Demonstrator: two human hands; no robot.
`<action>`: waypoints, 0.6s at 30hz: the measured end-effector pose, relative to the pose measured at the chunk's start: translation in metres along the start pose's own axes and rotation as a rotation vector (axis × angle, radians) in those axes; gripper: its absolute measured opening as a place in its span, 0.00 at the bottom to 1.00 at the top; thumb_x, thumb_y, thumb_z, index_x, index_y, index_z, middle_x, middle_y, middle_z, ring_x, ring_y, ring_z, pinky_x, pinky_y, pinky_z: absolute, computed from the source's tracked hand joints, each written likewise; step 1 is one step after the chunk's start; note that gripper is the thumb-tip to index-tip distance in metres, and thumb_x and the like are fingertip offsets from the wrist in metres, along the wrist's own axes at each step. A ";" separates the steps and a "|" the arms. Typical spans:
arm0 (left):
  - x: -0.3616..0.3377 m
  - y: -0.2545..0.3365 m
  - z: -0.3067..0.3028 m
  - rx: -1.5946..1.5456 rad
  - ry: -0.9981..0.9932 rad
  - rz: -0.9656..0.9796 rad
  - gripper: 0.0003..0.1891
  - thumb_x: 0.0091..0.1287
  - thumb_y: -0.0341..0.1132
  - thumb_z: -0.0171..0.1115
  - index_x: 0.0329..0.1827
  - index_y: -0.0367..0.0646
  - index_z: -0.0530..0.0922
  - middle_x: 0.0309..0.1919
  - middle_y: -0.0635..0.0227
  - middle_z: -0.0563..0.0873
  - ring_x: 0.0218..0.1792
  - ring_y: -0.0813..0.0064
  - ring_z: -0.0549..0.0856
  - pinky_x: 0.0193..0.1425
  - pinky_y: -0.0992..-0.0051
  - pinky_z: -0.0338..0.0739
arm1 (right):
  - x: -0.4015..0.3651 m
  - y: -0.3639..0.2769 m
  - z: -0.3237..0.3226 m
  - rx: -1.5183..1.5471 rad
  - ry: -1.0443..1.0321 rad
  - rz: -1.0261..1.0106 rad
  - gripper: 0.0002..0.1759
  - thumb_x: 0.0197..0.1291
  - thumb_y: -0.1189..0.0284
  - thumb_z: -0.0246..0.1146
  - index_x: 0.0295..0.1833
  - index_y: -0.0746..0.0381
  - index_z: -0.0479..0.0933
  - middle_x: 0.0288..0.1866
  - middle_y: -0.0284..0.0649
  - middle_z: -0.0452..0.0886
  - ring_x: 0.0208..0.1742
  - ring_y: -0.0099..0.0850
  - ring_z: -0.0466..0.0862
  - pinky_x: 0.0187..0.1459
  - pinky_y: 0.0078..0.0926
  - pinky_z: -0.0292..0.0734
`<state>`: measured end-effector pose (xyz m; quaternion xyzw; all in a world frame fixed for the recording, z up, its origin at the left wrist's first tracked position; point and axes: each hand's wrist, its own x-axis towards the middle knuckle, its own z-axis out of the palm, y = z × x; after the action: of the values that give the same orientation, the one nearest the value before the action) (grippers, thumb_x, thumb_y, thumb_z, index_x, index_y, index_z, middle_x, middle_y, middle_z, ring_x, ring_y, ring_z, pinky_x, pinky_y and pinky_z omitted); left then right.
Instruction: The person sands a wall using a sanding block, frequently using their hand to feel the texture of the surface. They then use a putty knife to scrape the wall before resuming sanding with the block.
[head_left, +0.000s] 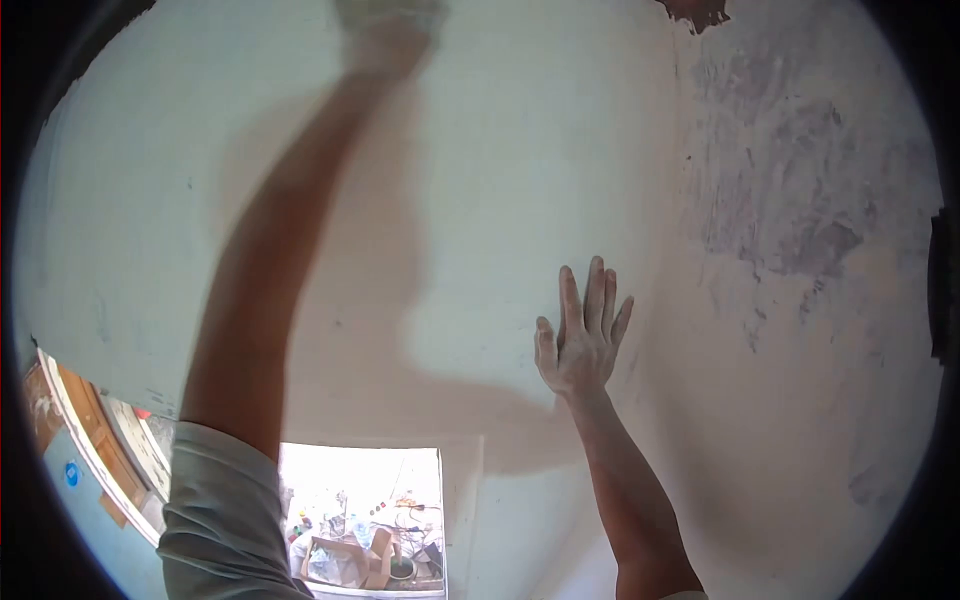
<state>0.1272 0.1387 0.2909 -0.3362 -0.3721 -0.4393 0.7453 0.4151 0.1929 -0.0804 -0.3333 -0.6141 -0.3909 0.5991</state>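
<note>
Grey sleeve [220, 520] cloth sits closest, low on the left, and from it the bare left arm [265, 270] stretches straight up to the top edge of the view. The left hand [385, 35] there is smeared by motion blur and looks pale. It lies against or just off the wall [520, 150], and I cannot tell whether it grips anything or how its fingers are set. The right hand [583, 345] is clear: it is flat on the wall at mid height, palm down, fingers straight and close together, holding nothing. The arm's shadow [400, 250] falls on the plaster between the two hands. Under and around both hands the wall is smooth and evenly white, so that part looks finished. To the right of the right hand a wide mottled patch [790, 200] of grey and brownish marks looks rough and uncovered, and a dark red spot [695, 10] shows at the top edge. By that reading the left and middle are done and the right side is left. Farthest off, below, a bright doorway [365, 515] opens on a cluttered floor with a box [345, 565] and a bucket [402, 568].
</note>
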 end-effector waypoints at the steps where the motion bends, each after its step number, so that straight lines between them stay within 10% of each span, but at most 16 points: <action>1: -0.007 0.051 -0.007 -0.092 0.019 0.066 0.21 0.80 0.49 0.53 0.73 0.67 0.81 0.79 0.63 0.76 0.81 0.50 0.66 0.80 0.29 0.49 | 0.001 0.002 -0.001 -0.001 0.000 -0.010 0.35 0.81 0.47 0.50 0.87 0.48 0.66 0.91 0.51 0.59 0.91 0.50 0.56 0.86 0.66 0.38; 3: -0.039 0.142 -0.015 -0.400 0.081 0.197 0.21 0.81 0.49 0.52 0.74 0.68 0.81 0.80 0.63 0.75 0.83 0.49 0.65 0.81 0.27 0.47 | 0.001 0.001 0.001 0.004 0.009 -0.018 0.36 0.80 0.47 0.52 0.86 0.48 0.67 0.91 0.51 0.59 0.91 0.50 0.57 0.86 0.67 0.40; 4: -0.042 0.170 -0.072 -0.180 -0.354 0.281 0.26 0.85 0.56 0.46 0.84 0.72 0.72 0.90 0.68 0.57 0.89 0.52 0.55 0.86 0.28 0.41 | 0.000 0.002 -0.001 0.014 0.001 -0.013 0.36 0.80 0.47 0.52 0.86 0.48 0.67 0.91 0.51 0.59 0.91 0.50 0.57 0.86 0.67 0.40; 9: -0.088 0.167 -0.088 -0.448 -0.325 0.377 0.24 0.83 0.53 0.50 0.80 0.71 0.75 0.87 0.73 0.64 0.86 0.55 0.61 0.87 0.31 0.41 | 0.000 0.001 -0.001 0.002 -0.022 -0.020 0.35 0.81 0.45 0.49 0.86 0.48 0.68 0.91 0.50 0.58 0.91 0.50 0.58 0.86 0.67 0.39; 13: -0.075 0.016 -0.056 -0.297 -0.022 0.192 0.22 0.82 0.50 0.53 0.70 0.53 0.83 0.74 0.63 0.82 0.76 0.57 0.75 0.82 0.47 0.62 | -0.001 0.001 0.000 -0.008 -0.004 -0.034 0.35 0.82 0.46 0.48 0.86 0.47 0.67 0.91 0.49 0.59 0.91 0.49 0.58 0.86 0.66 0.39; 17: -0.106 -0.208 -0.058 0.358 -0.077 0.010 0.27 0.87 0.47 0.45 0.85 0.50 0.67 0.83 0.57 0.71 0.83 0.53 0.67 0.83 0.44 0.60 | 0.000 -0.001 0.000 -0.026 0.008 -0.029 0.35 0.81 0.47 0.49 0.87 0.47 0.66 0.91 0.49 0.59 0.90 0.49 0.59 0.86 0.66 0.40; 18: -0.112 -0.231 -0.075 0.234 -0.190 -0.317 0.29 0.87 0.51 0.44 0.86 0.51 0.66 0.84 0.58 0.69 0.84 0.53 0.65 0.84 0.43 0.58 | -0.001 -0.002 0.000 -0.041 -0.004 -0.020 0.35 0.80 0.47 0.50 0.87 0.46 0.66 0.91 0.50 0.59 0.90 0.50 0.60 0.85 0.68 0.41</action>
<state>-0.1004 0.0321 0.1987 -0.2246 -0.5372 -0.4713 0.6625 0.4135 0.1926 -0.0811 -0.3403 -0.6103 -0.4087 0.5871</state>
